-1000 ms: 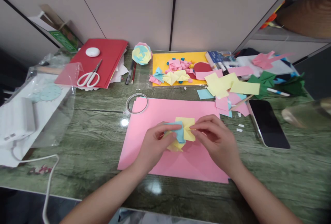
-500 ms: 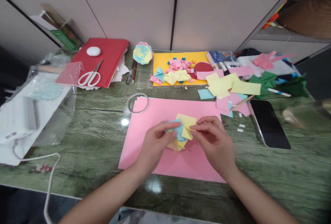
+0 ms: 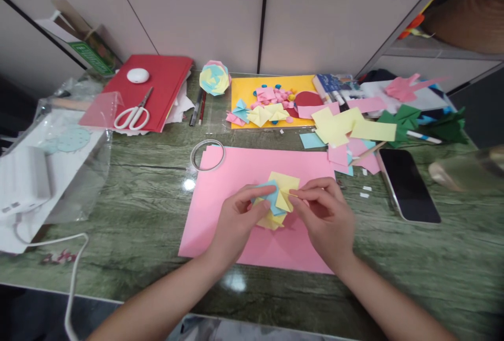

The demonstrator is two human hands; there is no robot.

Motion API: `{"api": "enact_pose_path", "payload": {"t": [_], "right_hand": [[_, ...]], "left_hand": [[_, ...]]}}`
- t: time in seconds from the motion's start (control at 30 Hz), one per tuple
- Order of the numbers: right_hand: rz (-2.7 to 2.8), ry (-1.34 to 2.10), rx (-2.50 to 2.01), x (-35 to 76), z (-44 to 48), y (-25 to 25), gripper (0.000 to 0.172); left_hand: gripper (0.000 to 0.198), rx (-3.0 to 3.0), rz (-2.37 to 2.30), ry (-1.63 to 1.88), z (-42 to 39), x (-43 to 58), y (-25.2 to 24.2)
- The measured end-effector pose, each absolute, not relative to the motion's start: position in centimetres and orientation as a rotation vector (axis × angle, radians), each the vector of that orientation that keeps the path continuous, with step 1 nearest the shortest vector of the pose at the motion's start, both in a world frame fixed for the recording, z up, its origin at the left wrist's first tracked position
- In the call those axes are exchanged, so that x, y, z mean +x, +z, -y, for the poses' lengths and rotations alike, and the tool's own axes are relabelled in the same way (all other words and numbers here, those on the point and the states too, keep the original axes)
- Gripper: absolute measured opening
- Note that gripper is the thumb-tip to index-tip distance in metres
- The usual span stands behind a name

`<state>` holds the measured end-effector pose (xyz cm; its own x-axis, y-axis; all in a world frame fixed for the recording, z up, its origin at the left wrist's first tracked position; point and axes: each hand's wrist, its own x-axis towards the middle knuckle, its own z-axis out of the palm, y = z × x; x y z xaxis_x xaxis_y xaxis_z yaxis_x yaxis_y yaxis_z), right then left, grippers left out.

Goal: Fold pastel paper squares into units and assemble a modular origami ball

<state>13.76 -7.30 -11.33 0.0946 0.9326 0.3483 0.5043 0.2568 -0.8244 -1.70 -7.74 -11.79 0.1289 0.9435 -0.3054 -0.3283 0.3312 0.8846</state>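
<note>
A folded paper piece [image 3: 279, 199] made of yellow and blue squares sits between my hands, just above a large pink sheet [image 3: 252, 173] on the green table. My left hand [image 3: 236, 220] is closed on its left side, thumb pressed on the blue fold. My right hand [image 3: 325, 215] pinches the yellow flap at its right edge with thumb and forefinger. Both forearms reach in from the bottom of the view.
A tape ring [image 3: 207, 155] lies at the pink sheet's top left corner. Scissors [image 3: 133, 115] rest on a red folder [image 3: 157, 84]. A paper ball [image 3: 214, 78], an orange card [image 3: 244, 92] with folded bits, loose yellow squares [image 3: 342, 126] and a black phone [image 3: 407, 183] lie around.
The yellow flap has been folded tighter against the blue part, and my right hand has shifted slightly left and closed its pinch. The left hand has kept its grip.
</note>
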Motion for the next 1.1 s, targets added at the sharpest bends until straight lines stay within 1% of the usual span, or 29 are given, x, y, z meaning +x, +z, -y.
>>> {"api": "enact_pose_path", "payload": {"t": [0.87,0.97,1.1], "right_hand": [[1.35,0.606,-1.432,12.7,7.3,-12.1,0.007],[1.316,0.744,-1.419,12.9,7.1,-12.0,0.004],[1.276,1.174,-1.346,13.7,6.5,-11.9,0.005]], "left_hand": [[0.019,0.71,-1.065,1.102,8.0,-1.0,-12.3],[0.018,0.727,-1.081,1.109,7.9,-1.1,-12.3],[0.018,0.699,-1.087,1.115,7.5,-1.3,-12.3]]}}
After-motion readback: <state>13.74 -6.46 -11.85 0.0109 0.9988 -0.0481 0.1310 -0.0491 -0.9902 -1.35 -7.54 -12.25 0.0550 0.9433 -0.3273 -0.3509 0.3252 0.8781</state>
